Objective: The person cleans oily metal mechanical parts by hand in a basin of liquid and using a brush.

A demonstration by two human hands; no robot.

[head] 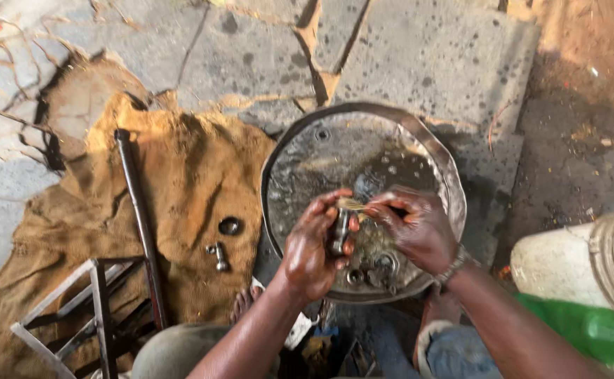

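Cracked stone paving [419, 63] underfoot, stained and spotted. Burlap sacking [181, 182] spread at left, bearing a long dark metal rod [137, 210], a dark ring [230, 226] and a small bolt-like fitting [218, 256]; welded angle-iron frame [89, 309] at lower left. Round, shallow metal basin [433, 151] at centre, holding dark oily liquid and several small rings and bearings [374, 270] near its closer rim. White plastic container [566, 263] with green sheeting [588, 330] at right. Left hand [314, 245] above the basin, fingers curled and pinching a short cylindrical metal part [339, 231], held upright. Right hand [416, 228] just beside it, wristband [454, 263] on the wrist, fingertips pressed together on what appears to be a small brush [352, 205], bristles touching the top of the part; exact tool unclear at this size. Risks as judged: oily surfaces loosening the pinch, dropping the part into the murky liquid among the other pieces; splashing liquid onto the sacking; loose fittings on the sacking rolling off toward the paving cracks.
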